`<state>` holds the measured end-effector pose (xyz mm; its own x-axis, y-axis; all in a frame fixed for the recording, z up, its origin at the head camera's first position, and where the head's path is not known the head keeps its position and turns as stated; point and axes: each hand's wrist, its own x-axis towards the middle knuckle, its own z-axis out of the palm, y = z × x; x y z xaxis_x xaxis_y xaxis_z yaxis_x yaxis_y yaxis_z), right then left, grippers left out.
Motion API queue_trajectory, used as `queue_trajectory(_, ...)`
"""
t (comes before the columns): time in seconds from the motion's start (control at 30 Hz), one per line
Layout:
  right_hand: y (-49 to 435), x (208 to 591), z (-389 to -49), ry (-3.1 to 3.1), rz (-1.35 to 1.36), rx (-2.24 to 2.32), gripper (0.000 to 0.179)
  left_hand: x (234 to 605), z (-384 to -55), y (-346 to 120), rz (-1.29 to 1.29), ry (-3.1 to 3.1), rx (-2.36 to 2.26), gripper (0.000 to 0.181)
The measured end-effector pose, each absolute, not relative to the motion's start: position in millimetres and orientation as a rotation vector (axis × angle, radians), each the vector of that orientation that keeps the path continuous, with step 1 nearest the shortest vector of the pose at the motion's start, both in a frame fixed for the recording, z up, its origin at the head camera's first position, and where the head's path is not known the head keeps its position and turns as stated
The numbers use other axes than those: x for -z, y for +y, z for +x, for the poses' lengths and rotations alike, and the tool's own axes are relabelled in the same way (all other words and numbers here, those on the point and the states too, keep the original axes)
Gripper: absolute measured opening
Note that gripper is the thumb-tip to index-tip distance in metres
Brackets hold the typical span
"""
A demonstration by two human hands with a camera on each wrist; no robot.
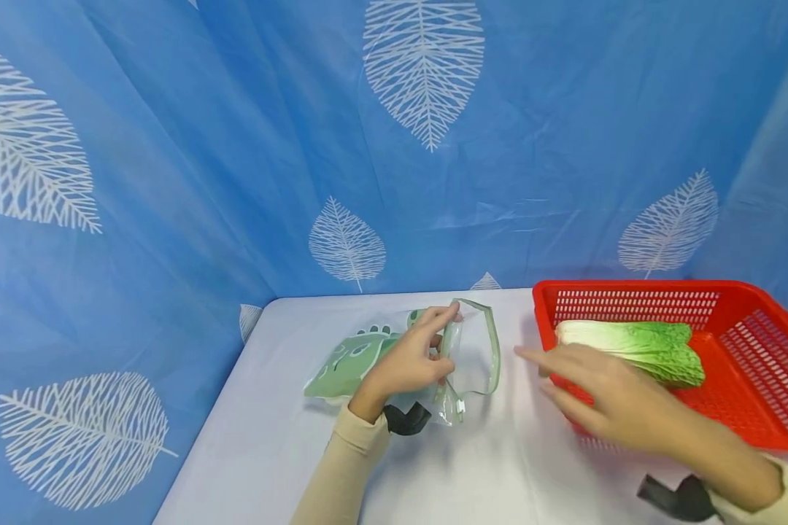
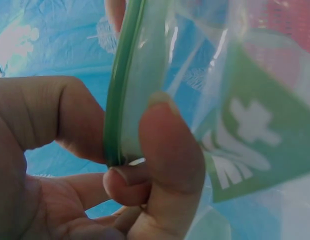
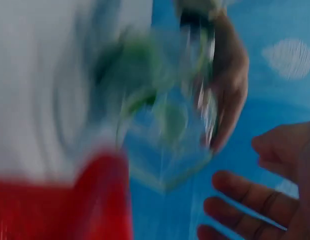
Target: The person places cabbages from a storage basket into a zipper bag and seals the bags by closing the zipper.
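Observation:
A clear zip bag with a green cartoon print lies on the table, its green-edged mouth spread wide toward the right. My left hand pinches the bag by its rim. Up close in the left wrist view, its thumb and fingers grip the green zip strip. My right hand, blurred, hovers at the basket's left edge with fingers extended and nothing held; the right wrist view shows its fingers apart. Behind it a napa cabbage, white at the left end and leafy green at the right, lies partly hidden.
The red plastic basket with slotted walls stands at the right of the white table, holding the cabbage. A blue curtain with white leaf prints hangs behind and along the left. A zip slider sits on the bag's near edge.

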<state>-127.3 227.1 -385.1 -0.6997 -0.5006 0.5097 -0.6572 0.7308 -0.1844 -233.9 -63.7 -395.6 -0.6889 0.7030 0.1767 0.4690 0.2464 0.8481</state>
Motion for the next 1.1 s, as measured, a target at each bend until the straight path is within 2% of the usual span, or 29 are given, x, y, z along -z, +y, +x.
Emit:
queue_trajectory(0.17,281.2,372.2,-166.5,-2.622,0.753,-0.465,0.069,393.5,-234.0,-65.2,1.080,2.264,-1.424,0.087)
queue_trajectory(0.4,327.3,395.7,-203.8,-2.722,0.726,-0.477,0.060,394.4,-233.3,-66.7,1.055,2.232,-1.458,0.087)
queue_trajectory(0.63,351.3,416.7,-219.3,-2.832,0.674,-0.636,0.065,393.5,-235.0,-66.0,1.054,2.221,-1.475,0.088)
queue_trajectory(0.87,355.4,432.3,-225.6,-2.899,0.663,-0.752,0.072,393.4,-236.6,-66.5,1.049,2.202,-1.486,0.088)
queue_trajectory(1.1,356.2,442.9,-229.7,-2.967,0.606,-0.919,0.064,394.4,-237.2,-68.0,1.045,2.202,-1.492,0.087)
